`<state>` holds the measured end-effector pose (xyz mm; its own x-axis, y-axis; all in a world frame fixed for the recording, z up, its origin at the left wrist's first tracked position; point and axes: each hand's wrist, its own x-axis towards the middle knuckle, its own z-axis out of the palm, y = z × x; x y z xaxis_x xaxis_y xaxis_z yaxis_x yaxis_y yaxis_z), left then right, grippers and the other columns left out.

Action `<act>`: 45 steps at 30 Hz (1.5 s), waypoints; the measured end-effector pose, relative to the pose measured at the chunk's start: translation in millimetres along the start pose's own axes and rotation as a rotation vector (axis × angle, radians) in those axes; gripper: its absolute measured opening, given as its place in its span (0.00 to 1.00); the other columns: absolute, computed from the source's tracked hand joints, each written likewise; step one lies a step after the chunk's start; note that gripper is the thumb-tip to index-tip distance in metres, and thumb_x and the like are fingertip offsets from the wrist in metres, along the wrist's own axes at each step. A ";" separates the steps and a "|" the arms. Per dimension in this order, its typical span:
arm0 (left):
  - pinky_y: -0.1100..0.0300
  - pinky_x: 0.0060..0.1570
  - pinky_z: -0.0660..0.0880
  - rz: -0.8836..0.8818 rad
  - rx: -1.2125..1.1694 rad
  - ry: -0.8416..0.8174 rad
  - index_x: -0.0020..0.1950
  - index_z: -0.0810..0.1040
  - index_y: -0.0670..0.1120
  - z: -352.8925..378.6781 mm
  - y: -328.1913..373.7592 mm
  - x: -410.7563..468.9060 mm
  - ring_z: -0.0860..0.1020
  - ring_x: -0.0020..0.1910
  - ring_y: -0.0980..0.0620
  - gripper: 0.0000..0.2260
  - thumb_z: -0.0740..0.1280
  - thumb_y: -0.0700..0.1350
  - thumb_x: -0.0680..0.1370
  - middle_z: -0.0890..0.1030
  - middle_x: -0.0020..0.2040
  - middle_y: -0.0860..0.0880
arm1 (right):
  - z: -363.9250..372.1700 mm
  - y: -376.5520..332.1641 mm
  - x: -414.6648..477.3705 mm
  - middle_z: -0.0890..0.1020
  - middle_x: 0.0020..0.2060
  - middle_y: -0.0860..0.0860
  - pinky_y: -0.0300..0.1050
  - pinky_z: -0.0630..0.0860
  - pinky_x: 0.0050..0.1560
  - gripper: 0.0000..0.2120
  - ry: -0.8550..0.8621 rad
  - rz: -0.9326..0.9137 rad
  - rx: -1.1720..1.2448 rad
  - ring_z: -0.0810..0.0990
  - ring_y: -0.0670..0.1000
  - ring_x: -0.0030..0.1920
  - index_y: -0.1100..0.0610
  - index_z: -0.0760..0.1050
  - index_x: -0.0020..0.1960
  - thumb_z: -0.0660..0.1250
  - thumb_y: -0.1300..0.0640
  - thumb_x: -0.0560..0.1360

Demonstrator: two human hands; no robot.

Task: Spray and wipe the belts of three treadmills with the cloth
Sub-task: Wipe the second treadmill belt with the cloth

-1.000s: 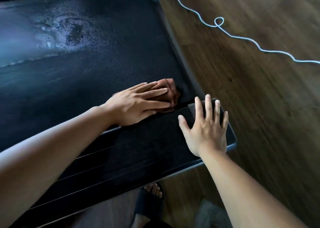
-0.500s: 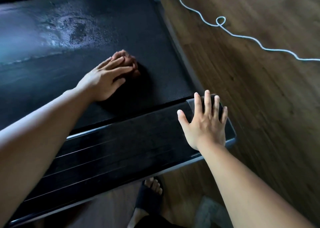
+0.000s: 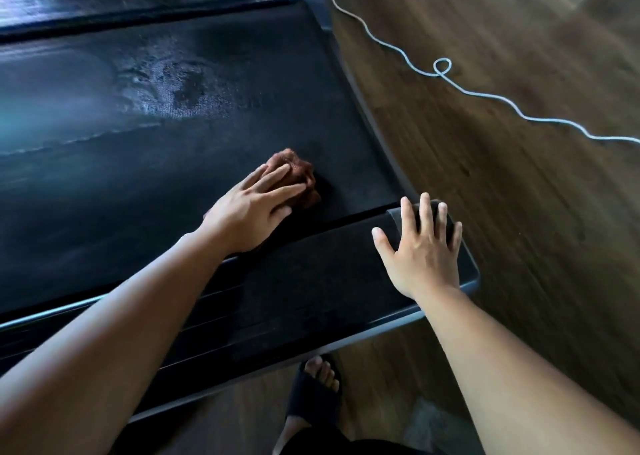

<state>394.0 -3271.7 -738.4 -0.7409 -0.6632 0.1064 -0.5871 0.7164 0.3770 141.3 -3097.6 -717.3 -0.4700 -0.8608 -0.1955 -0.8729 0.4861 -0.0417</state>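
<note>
Most of the brown cloth (image 3: 297, 172) was hidden under your left hand (image 3: 249, 209), so only its bunched far end showed. The belt (image 3: 145, 177) ran off the left edge, and the wet patch (image 3: 166, 87) on it was blurry. Your left hand lay flat with straight fingers, pressing the cloth down on the belt near its right side. Your right hand (image 3: 420, 250) was spread wide and flat on the treadmill's end cover (image 3: 294, 281), holding nothing

treadmill (image 3: 294, 281) 1 | cloth (image 3: 294, 174) 1 | hands (image 3: 249, 212) (image 3: 420, 252) 2 | cord (image 3: 485, 96) 1 | sandal (image 3: 311, 397) 1
</note>
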 end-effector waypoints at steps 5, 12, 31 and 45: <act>0.51 0.80 0.52 -0.195 0.052 0.037 0.76 0.71 0.56 -20.5 -36.6 -17.5 0.57 0.81 0.44 0.22 0.66 0.49 0.81 0.64 0.80 0.42 | -5.1 -2.1 5.1 0.44 0.81 0.53 0.63 0.42 0.77 0.36 -0.027 0.000 -0.009 0.42 0.60 0.80 0.47 0.46 0.81 0.42 0.31 0.78; 0.53 0.80 0.44 -0.469 0.090 0.111 0.80 0.63 0.53 -25.7 -49.4 29.4 0.49 0.82 0.48 0.24 0.60 0.49 0.84 0.58 0.82 0.42 | -9.0 -32.8 31.5 0.48 0.81 0.50 0.61 0.42 0.78 0.32 -0.002 -0.028 0.068 0.44 0.56 0.80 0.47 0.50 0.81 0.46 0.34 0.80; 0.52 0.80 0.53 -0.467 0.095 0.162 0.76 0.71 0.57 -65.3 -163.8 -33.9 0.58 0.80 0.45 0.23 0.67 0.49 0.81 0.64 0.80 0.46 | -7.4 -184.5 153.3 0.73 0.66 0.53 0.53 0.64 0.69 0.21 0.244 -0.334 0.215 0.69 0.57 0.69 0.53 0.72 0.68 0.62 0.46 0.79; 0.49 0.79 0.54 -0.248 0.100 0.030 0.77 0.67 0.58 -52.3 -162.7 31.4 0.53 0.82 0.47 0.27 0.53 0.58 0.78 0.62 0.81 0.45 | -5.4 -236.4 210.8 0.47 0.81 0.51 0.60 0.39 0.78 0.27 0.041 -0.253 0.123 0.43 0.57 0.80 0.42 0.52 0.79 0.49 0.39 0.81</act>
<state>483.2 -3420.4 -748.3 -0.5611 -0.8262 0.0503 -0.7799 0.5480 0.3023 247.8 -3394.8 -743.4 -0.2463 -0.9612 -0.1243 -0.9418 0.2676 -0.2035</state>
